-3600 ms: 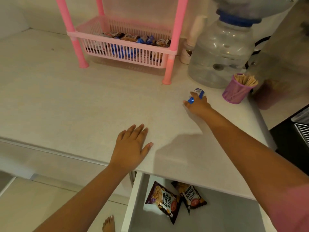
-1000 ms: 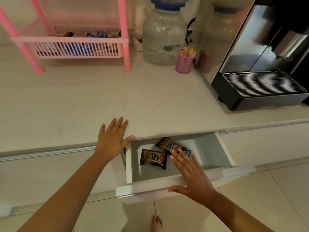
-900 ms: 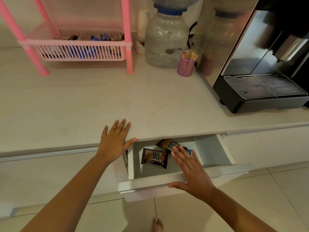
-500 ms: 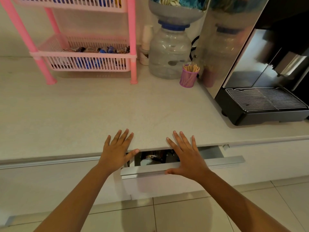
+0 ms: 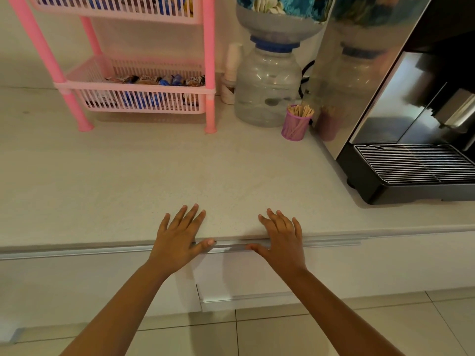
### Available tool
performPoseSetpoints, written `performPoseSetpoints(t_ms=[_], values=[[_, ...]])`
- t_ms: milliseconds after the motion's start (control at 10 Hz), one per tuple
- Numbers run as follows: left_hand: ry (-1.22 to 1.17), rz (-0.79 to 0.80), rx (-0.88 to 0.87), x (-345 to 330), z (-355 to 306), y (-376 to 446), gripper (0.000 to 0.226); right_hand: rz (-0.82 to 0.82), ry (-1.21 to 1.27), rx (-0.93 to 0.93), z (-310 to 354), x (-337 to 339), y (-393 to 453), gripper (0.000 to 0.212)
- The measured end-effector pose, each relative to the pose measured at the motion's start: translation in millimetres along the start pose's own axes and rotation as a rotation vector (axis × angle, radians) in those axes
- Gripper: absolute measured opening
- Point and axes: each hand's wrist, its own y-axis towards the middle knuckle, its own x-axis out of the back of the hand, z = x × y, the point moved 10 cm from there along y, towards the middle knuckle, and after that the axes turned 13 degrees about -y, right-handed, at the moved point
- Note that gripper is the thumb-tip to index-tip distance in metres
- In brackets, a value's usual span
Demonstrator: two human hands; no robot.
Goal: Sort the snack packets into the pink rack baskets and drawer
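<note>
A: In the head view, how are the hands?

B: Both are flat and empty, with the fingers spread. The left hand lies on the front edge of the counter, and its thumb reaches over the edge onto the metal strip at the top of the drawer. The right hand is just beside it, also on the edge, with the thumb on the same strip. Neither hand holds anything.

A: And the drawer?

B: It is shut. Its white front sits below both hands, level with the fronts next to it. What is inside I cannot see.

A: Where are the snack packets?

B: Far ahead of the left hand stands the pink rack on the counter. Its lower basket holds many small snack packets, blue, brown and white. The upper basket is cut by the top of the picture, but some packets show through its bars.

A: What is ahead of the right hand?

B: A clear water jug with a big bottle turned upside down on it, touching nothing of the rack. Just beside it, to the right, is a purple cup of wooden sticks. More to the right stands a coffee machine with a metal drip grid. Between the hands and these things the counter is bare.
</note>
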Motion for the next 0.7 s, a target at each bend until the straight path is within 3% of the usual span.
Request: performPoseSetpoints(t_ms=[300,500,600,700], values=[[0.024,-0.047,0.000,0.6,-1.1,-2.6,0.101,-0.100,-0.069,-0.060,3.6,2.4,1.0,0.058],[-0.006,-0.021,-0.052,2.1,-2.1,-4.4,0.098,0.004,-0.143,-0.068,8.1,-0.9,-0.8,0.063],[0.036,0.001,-0.148,6.9,5.7,-24.3,0.083,0.076,-0.108,-0.071,8.6,-3.6,-0.5,0.068],[0.054,-0.082,-0.135,21.8,25.7,-38.1,0.074,0.132,-0.011,-0.064,9.5,-7.0,-1.3,0.078]])
